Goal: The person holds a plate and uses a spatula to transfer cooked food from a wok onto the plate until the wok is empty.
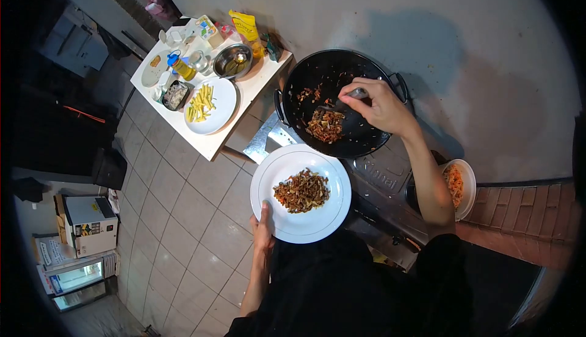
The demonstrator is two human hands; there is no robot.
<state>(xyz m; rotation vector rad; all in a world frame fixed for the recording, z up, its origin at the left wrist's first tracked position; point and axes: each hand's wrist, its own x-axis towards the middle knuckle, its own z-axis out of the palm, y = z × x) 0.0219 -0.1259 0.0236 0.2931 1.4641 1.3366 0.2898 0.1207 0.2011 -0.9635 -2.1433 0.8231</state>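
Observation:
My left hand (263, 230) grips the near-left rim of a white plate (262, 175), thumb on top. A heap of brown chopped fried food (302, 190) lies in the plate's middle. Just beyond the plate is a black two-handled wok (366, 132) on the stove. Over the wok, my right hand (378, 102) is closed around the metal handle (359, 93) of a cooking utensil. Its head is mostly hidden under or behind a mound of similar food (325, 125), so spoon or spatula cannot be told. More bits cling to the wok's inside.
On the left stands a white table (210, 145) with a plate of pale yellow strips (201, 104), a metal bowl (233, 61), an oil bottle (181, 68) and a yellow packet (245, 27). A white bowl of orange shreds (455, 184) sits right of the stove (384, 175).

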